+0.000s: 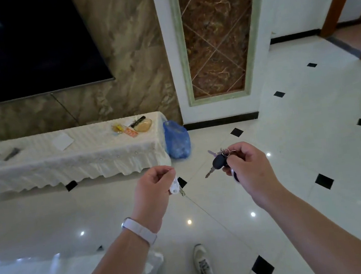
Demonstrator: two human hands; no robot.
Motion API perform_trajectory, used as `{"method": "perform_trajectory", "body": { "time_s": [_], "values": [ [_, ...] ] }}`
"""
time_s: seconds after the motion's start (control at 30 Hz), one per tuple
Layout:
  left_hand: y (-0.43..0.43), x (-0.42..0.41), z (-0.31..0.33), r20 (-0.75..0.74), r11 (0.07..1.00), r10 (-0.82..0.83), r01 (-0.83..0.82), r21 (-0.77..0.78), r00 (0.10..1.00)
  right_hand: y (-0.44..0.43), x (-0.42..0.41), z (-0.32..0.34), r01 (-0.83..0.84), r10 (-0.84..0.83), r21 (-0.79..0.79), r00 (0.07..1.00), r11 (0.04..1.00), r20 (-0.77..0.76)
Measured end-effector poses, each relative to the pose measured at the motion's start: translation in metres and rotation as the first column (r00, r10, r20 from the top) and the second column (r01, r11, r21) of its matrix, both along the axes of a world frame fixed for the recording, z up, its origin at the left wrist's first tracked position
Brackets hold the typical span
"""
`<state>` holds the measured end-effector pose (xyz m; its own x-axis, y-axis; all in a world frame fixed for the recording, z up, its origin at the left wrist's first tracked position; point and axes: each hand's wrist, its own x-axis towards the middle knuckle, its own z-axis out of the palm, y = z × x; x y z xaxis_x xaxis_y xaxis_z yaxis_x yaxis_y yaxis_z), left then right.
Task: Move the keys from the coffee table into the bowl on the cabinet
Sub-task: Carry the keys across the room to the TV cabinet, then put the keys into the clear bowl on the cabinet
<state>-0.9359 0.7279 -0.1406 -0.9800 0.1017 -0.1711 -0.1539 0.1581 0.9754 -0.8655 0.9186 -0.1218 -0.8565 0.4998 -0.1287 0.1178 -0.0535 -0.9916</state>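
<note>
My right hand [248,169] is closed on a bunch of keys [218,161] with a black-headed key and a purple one hanging from metal rings. My left hand [152,185] pinches a second key set, a white fob [173,186] with a short chain below it. Both hands hover over the tiled floor. Ahead to the left stands the low cabinet [69,164] under a white cloth. A shallow amber glass bowl [143,125] sits near the cabinet's right end, well beyond both hands. The coffee table is not in view.
A blue plastic bag [177,140] leans against the cabinet's right end. Small packets [126,131], a paper sheet [63,140] and a dark remote lie on the cloth. A large dark TV hangs above. My shoe [202,260] shows below.
</note>
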Motion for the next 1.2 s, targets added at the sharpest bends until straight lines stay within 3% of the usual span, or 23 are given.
{"method": "perform_trajectory", "body": {
  "time_s": [0.47,0.67,1.2],
  "values": [
    [-0.027,-0.258,-0.01,0.027,0.992,0.086,-0.088,0.087,0.996,-0.015,-0.259,0.011,-0.122,0.117,0.159,0.992,0.98,0.041],
    [-0.03,-0.329,-0.001,0.004,0.993,0.105,-0.105,0.055,0.994,-0.015,-0.337,0.008,-0.108,0.1,0.132,0.993,0.985,0.067],
    [-0.025,-0.532,-0.03,0.071,0.954,0.295,-0.298,0.027,0.953,-0.002,-0.583,-0.036,-0.273,0.248,0.13,0.952,0.953,0.179]
  ]
}}
